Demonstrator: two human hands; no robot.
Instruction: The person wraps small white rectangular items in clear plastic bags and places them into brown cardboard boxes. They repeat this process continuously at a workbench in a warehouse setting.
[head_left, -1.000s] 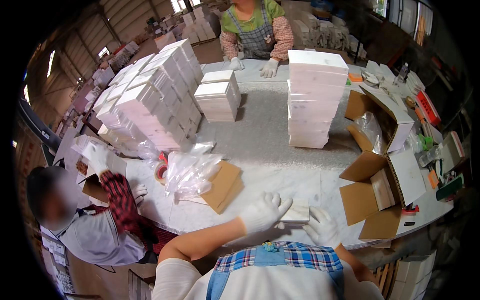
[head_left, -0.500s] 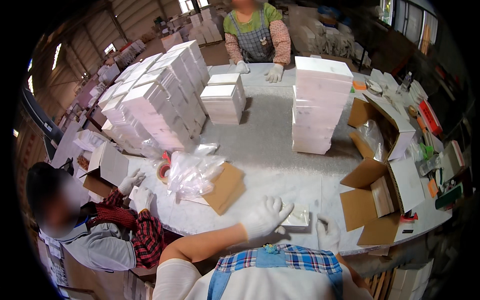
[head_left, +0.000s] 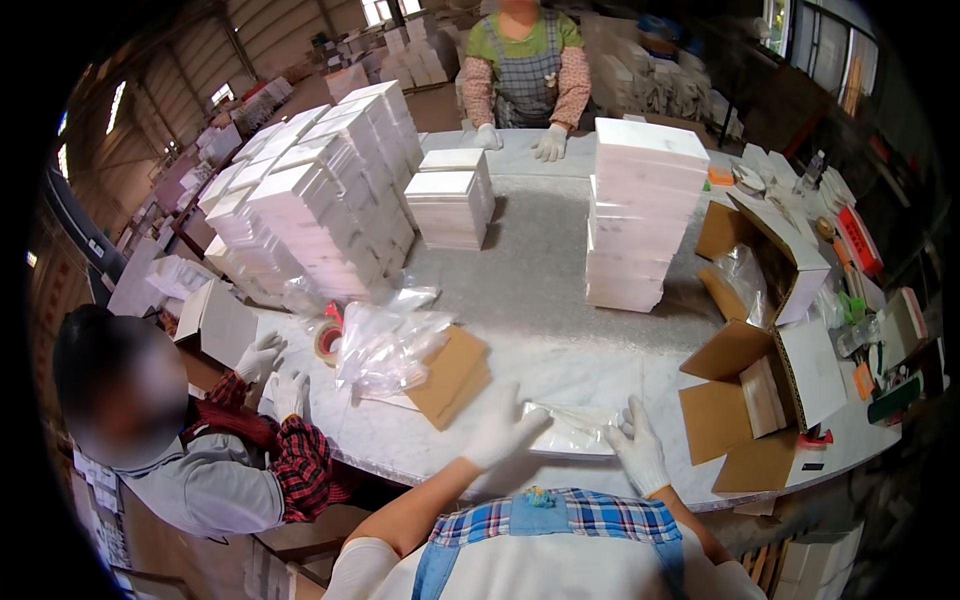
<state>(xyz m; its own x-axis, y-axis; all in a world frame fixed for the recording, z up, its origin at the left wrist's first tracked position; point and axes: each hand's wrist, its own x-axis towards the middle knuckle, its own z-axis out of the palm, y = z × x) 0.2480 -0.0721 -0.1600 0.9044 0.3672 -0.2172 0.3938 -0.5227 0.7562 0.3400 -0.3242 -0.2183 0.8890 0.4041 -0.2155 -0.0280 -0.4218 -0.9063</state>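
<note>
In front of me at the table's near edge lies a flat, pale stack, probably tiles, under clear plastic film (head_left: 572, 430), its long side across my body. My left hand (head_left: 500, 430), in a white knit glove, is at the stack's left end. Its fingers are smeared by motion, but the thumb stands apart from them and reaches over the film. At the right end is my right hand (head_left: 640, 448), also gloved, with thumb and fingers spread apart against the film's edge. What lies beneath the film is partly hidden by glare.
A tall tile stack (head_left: 645, 215) stands beyond my hands, with many more stacks (head_left: 330, 200) far left. Plastic bags (head_left: 390, 345) and cardboard pieces (head_left: 450, 380) lie left. Open boxes (head_left: 715, 420) stand right. One co-worker (head_left: 180, 440) works at left, another (head_left: 525, 80) across the table.
The film-covered stack now lies longer from side to side, and reaches farther left. My left hand has drawn back left off its top; my right hand has moved in to its right end.
</note>
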